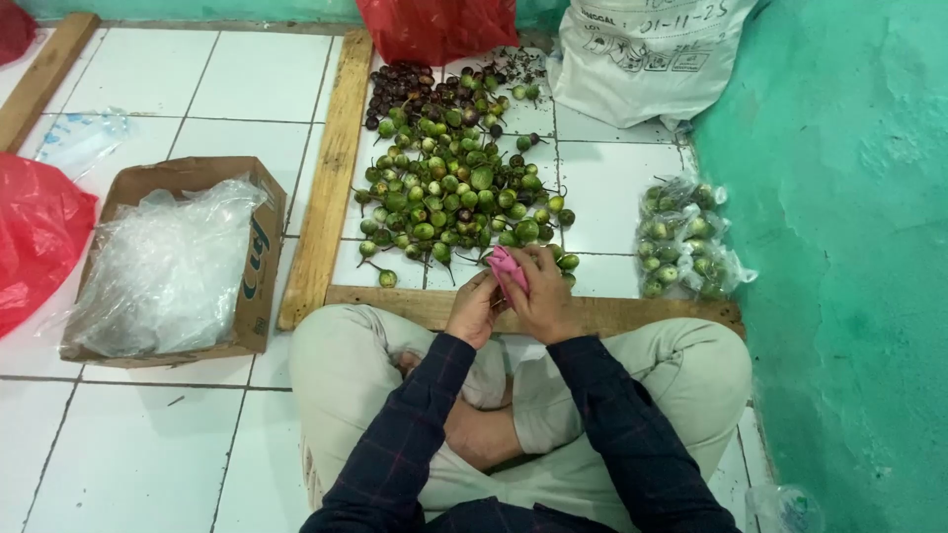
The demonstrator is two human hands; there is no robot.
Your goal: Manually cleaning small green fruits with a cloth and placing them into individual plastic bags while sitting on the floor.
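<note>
Hands meet just over the near edge of the fruit pile: the left hand [474, 308] and the right hand [541, 291] are both closed on a small pink bag [506, 266], fingers pinching its upper part between them. Whether the bag holds anything cannot be told from here. The person sits cross-legged on the white tiled floor [148, 454], knees against a wooden frame [326, 188] that pens in a heap of small green fruits [454, 188], with darker purple ones [410, 89] at its far end.

The step in hand looks like working the pink bag open or readying it, right beside the heap. The next move likely calls for one hand to hold the bag's mouth wide while the other reaches forward to the nearest green fruits, which lie just past the fingertips.

To the right, by the green wall, lie clear bags already filled with fruit [686, 242]. To the left, a cardboard box [259, 266] holds crumpled clear plastic [168, 266]. A red bag [434, 25] and a white sack [642, 54] sit beyond the pile, another red bag [35, 237] at far left.
</note>
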